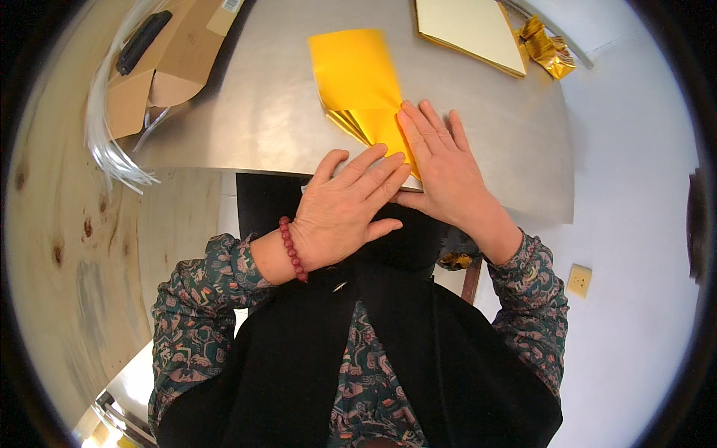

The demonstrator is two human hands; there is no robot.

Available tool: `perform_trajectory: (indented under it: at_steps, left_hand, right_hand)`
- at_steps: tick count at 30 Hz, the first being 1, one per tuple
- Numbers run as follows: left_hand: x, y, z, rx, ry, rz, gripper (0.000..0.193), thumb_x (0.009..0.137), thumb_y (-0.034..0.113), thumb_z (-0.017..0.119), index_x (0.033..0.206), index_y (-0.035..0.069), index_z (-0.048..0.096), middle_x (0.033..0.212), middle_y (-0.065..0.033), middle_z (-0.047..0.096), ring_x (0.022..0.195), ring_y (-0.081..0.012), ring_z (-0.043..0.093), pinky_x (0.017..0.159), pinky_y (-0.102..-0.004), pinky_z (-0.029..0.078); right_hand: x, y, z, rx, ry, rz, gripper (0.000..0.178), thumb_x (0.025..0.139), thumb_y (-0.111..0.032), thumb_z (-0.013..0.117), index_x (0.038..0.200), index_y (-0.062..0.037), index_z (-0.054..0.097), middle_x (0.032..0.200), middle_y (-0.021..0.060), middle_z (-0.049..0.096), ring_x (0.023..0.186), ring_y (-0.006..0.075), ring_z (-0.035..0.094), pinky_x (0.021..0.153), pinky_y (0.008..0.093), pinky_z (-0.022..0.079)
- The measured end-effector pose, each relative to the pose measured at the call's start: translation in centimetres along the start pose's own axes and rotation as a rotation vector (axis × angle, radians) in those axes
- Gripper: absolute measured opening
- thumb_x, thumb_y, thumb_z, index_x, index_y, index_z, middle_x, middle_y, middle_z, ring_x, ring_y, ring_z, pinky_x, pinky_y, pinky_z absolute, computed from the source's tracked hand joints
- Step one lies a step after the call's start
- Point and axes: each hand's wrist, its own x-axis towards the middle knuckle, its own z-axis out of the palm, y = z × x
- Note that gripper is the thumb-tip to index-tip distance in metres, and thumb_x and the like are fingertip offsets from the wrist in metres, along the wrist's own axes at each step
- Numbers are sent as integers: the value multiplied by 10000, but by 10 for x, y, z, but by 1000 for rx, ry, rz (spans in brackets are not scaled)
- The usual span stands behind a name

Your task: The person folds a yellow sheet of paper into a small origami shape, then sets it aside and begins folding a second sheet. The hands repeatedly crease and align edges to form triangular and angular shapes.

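Note:
A sheet of bright yellow-gold paper [355,71] lies on the metal table in front of me, partly folded at its near end, where shiny gold layers show at the left edge. My left hand [343,194] has its fingers stretched out, their tips on the near end of the fold. A dark red bead bracelet [292,250] circles that wrist. Flat along the paper's right edge lies my right hand [444,164], its fingers extended and slightly spread. Part of the fold is hidden beneath my fingers.
The grey metal table [261,89] has its near edge just below my hands. At the back right rests a stack of cream and gold sheets [470,30], beside crumpled gold foil [547,48]. A cardboard box [187,52] and white plastic strands [104,142] occupy the left. A white wall [635,149] stands right.

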Motion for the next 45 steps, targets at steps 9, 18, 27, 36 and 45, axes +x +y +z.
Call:
perform_trajectory:
  at_steps: [9,18,27,36,45]
  left_hand:
    - [6,-1,1,25,17,28,751,923,490,776,1551,129,576,1576,-56,565,1484,-257,482,1201,-471,380]
    - [4,-1,0,22,3,10,784,903,451,806,1573,128,560,1597,-52,554,1495,-255,475,1203,-467,374]
    - [6,0,-1,-20,37,18,699,924,382,803,1534,112,594,1567,-63,578,1492,-256,481,1200,-446,374]
    - [7,0,-3,-67,37,-16,607,974,273,750,1541,121,591,1592,-59,578,1499,-251,494,1182,-451,383]
    - [-1,-19,-11,44,21,-63,682,933,370,793,1552,174,586,1614,-47,559,1494,-243,494,1164,-454,383]
  right_hand:
    - [-1,12,-6,23,-22,-71,1125,877,-659,775,1654,45,367,1742,229,346,1636,416,284,1332,620,176]
    - [3,31,-5,101,-38,-102,673,1144,-461,438,1656,-24,413,1742,178,375,1634,384,291,1343,586,179]
    - [1,33,-7,57,-48,-120,657,1118,-391,471,1667,-38,397,1751,162,363,1643,365,277,1352,574,161]
    - [0,34,-12,73,-93,-114,702,1105,-405,482,1697,-55,341,1772,156,325,1658,360,248,1360,570,118]
    - [-1,37,-13,78,-129,-86,697,1113,-379,477,1721,-84,310,1793,138,295,1681,340,192,1371,549,75]
